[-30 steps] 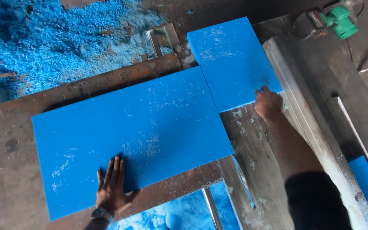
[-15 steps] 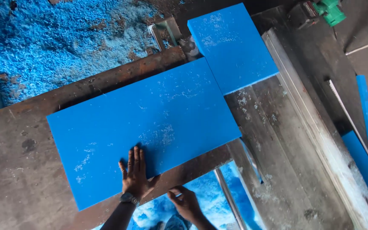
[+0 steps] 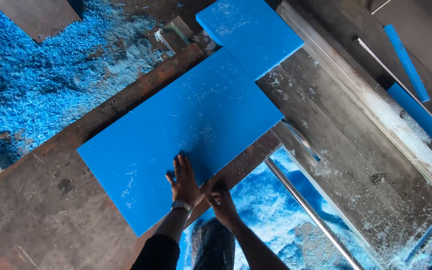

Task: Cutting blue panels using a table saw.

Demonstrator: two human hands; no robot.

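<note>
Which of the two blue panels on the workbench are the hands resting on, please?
The large blue panel lying across the middle of the bench: the left hand lies flat on it and the right hand grips its near edge. The smaller blue panel beyond is untouched.

Bright blue large panel (image 3: 186,135), flecked with pale dust; smaller panel (image 3: 248,32) equally blue; rusty brown workbench (image 3: 41,210); blue shavings (image 3: 36,75).

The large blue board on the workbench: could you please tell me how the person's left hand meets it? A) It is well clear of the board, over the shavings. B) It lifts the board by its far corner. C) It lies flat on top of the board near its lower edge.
C: the left hand, a watch at its wrist, lies palm down with fingers spread on the large blue board, just inside its lower edge.
</note>
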